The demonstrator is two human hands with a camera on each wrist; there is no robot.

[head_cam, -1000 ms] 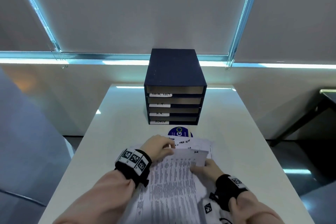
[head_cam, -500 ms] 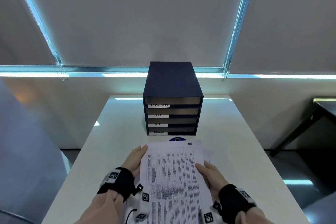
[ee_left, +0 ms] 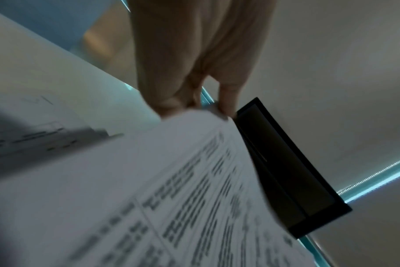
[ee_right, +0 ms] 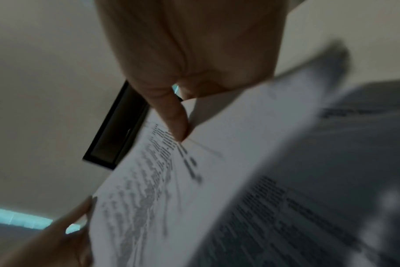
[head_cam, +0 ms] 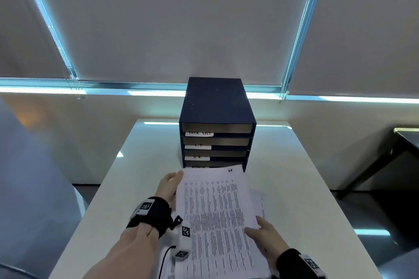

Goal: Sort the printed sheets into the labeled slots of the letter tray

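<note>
A printed sheet [head_cam: 215, 217] dense with columns of text is lifted above the table, its far edge just short of the dark blue letter tray [head_cam: 216, 106]. My left hand [head_cam: 169, 184] holds its left edge near the top corner, the sheet [ee_left: 171, 180] running from those fingers. My right hand [head_cam: 263, 232] pinches the right edge lower down, thumb on top of the sheet [ee_right: 217, 162]. The tray has stacked slots with white labels: TASK LIST [head_cam: 199, 133], I.T [head_cam: 197, 147], H.R. [head_cam: 197, 157], and a bottom label partly hidden by the sheet.
More printed sheets [head_cam: 260, 201] lie on the white table [head_cam: 294, 176] under the lifted one. Lowered window blinds [head_cam: 181, 18] fill the wall behind the tray. A dark table [head_cam: 403, 140] stands at the right, off the table's edge.
The sheet has been lifted off the pile and carried forward toward the tray. My left hand shifted from the pile's top to the sheet's left edge.
</note>
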